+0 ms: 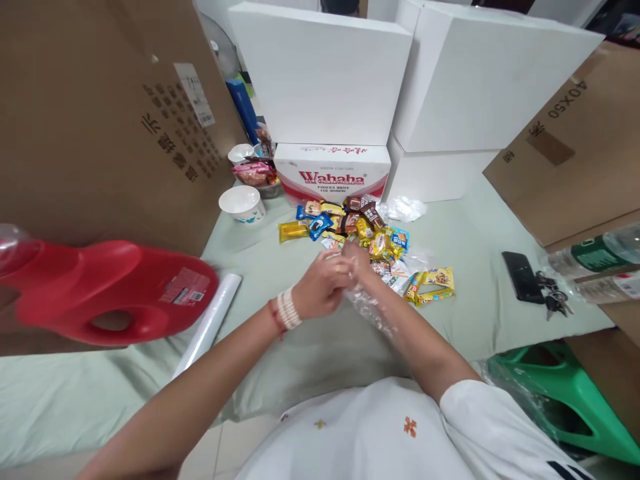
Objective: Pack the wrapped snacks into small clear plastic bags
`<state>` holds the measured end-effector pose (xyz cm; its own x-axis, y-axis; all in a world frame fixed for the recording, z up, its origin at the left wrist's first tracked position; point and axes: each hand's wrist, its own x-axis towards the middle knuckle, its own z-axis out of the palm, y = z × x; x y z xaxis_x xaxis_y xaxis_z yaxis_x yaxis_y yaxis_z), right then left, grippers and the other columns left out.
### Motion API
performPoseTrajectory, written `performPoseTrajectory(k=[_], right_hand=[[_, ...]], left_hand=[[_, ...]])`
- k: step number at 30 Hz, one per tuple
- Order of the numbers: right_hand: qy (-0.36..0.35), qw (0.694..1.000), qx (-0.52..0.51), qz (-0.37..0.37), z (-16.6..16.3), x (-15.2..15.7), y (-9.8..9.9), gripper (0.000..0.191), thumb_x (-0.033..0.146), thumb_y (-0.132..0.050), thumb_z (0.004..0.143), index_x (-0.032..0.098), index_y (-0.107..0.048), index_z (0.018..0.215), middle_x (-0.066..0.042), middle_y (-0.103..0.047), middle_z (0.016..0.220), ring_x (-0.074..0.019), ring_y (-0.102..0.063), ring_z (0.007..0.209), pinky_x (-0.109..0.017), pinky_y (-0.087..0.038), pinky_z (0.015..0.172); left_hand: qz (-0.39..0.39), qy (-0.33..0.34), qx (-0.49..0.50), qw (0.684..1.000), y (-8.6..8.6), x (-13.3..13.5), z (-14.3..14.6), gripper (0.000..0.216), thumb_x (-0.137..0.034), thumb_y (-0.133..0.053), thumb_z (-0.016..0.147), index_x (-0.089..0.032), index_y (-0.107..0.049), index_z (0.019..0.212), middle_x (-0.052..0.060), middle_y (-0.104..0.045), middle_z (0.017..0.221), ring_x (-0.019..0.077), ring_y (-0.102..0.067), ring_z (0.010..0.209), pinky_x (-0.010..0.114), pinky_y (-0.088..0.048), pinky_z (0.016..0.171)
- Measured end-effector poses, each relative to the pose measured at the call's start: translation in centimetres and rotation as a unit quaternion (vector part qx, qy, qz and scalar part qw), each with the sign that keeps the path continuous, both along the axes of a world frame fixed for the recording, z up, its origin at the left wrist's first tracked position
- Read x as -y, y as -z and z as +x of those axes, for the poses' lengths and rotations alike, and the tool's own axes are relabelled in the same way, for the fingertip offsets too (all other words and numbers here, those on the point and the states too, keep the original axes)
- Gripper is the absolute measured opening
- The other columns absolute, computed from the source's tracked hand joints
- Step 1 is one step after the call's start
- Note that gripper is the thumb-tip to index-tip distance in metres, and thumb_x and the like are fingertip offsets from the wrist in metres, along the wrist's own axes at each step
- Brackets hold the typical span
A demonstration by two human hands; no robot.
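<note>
My left hand, with a beaded bracelet at its wrist, is closed on thin clear plastic against my right wrist. The plastic hangs crumpled along my right forearm; whether it is a glove or a bag I cannot tell. My right hand reaches to the near edge of a pile of wrapped snacks, its fingers mostly hidden. Around it lie yellow packets, a blue packet, a brown cocoa packet and a long yellow packet. Another yellow biscuit packet lies to the right.
A white paper bowl stands back left, before bagged snacks. A Wahaha carton and white boxes close off the back. At left are a red jug and a white roll; at right, a phone, keys and bottles.
</note>
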<state>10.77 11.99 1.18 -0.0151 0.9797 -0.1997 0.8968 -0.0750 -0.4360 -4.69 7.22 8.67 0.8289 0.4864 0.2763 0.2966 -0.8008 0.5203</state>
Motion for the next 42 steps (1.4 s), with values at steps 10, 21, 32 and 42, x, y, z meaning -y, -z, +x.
performPoseTrajectory(k=[10,21,32,42], right_hand=[[0.074,0.993,0.094,-0.01,-0.9,0.6,0.6,0.055,0.048,-0.063,0.095,0.013,-0.057,0.136,-0.023,-0.054,0.142,-0.0303,-0.07,0.111,-0.038,-0.055,0.092],[0.044,0.992,0.105,-0.05,-1.0,0.2,-0.6,0.053,0.048,-0.062,0.092,0.014,-0.063,0.133,-0.022,-0.06,0.138,-0.0316,-0.07,0.111,-0.038,-0.056,0.089],[-0.07,0.992,0.096,-0.052,1.6,2.3,-5.1,0.049,0.051,-0.066,0.09,0.016,-0.067,0.124,-0.016,-0.066,0.127,-0.0283,-0.067,0.105,-0.033,-0.051,0.085],[-0.263,0.963,0.05,-0.014,18.1,6.8,-7.1,0.053,0.03,-0.067,0.089,0.021,-0.06,0.14,-0.012,-0.06,0.135,-0.0262,-0.062,0.115,-0.032,-0.047,0.094]], left_hand=[[-0.194,-0.307,-0.041,0.931,7.0,7.5,-8.0,0.06,-0.045,-0.026,0.104,-0.023,-0.069,0.068,0.005,-0.074,0.077,0.0225,-0.069,0.093,0.049,-0.037,0.115],[-0.056,-0.224,-0.222,0.947,6.5,11.0,-10.7,0.069,-0.009,-0.055,0.071,-0.027,-0.065,0.137,0.01,-0.068,0.1,0.0287,-0.061,0.096,0.045,-0.044,0.085],[-0.017,-0.175,-0.127,0.976,9.7,10.4,-11.4,0.023,-0.022,-0.044,0.094,-0.022,-0.063,0.081,0.008,-0.076,0.122,0.0257,-0.066,0.126,0.059,-0.026,0.121],[0.067,-0.262,-0.13,0.954,11.7,15.3,-14.7,0.058,-0.027,-0.053,0.088,-0.031,-0.055,0.145,0.014,-0.056,0.154,0.0322,-0.063,0.132,0.059,-0.024,0.123]])
